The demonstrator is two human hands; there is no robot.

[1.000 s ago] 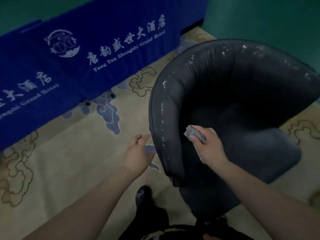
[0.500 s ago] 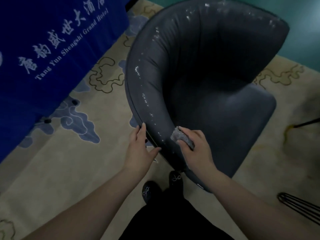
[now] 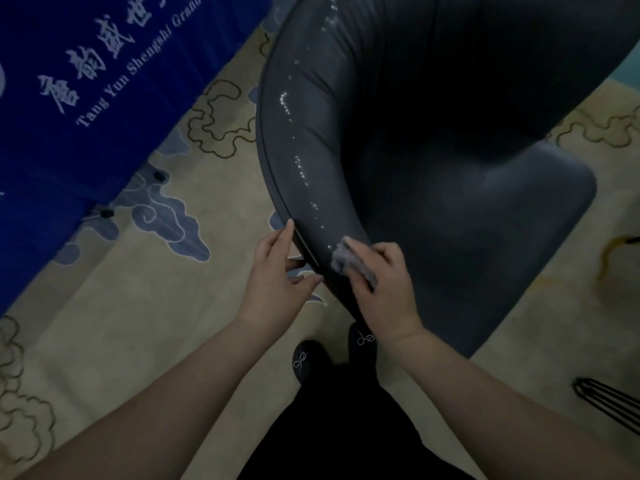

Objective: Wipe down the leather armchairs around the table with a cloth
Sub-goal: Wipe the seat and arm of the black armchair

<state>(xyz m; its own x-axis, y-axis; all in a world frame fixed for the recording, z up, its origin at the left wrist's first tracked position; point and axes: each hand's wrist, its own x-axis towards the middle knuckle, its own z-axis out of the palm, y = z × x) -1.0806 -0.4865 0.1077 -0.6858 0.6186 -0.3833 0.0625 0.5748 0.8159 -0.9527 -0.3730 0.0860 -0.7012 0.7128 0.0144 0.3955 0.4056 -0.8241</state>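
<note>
A dark grey leather armchair (image 3: pixel 450 161) with a curved back fills the upper right; wet streaks shine along its left arm. My right hand (image 3: pixel 384 289) is closed around a small grey cloth (image 3: pixel 341 256) and presses it on the near end of that arm. My left hand (image 3: pixel 277 275) rests against the outer edge of the same arm, fingers apart, holding nothing. My two dark shoes (image 3: pixel 308 362) stand just below the chair's corner.
A blue table drape (image 3: pixel 86 81) with white lettering hangs at the upper left. Patterned beige carpet (image 3: pixel 138 323) covers the floor. Black wire legs (image 3: pixel 609 400) show at the lower right edge, and a dark leg tip at the right edge.
I have stepped closer to the chair, which now fills more of the view. My left hand went from hovering to touching the arm's outer edge. My right hand slid the cloth towards the arm's near end.
</note>
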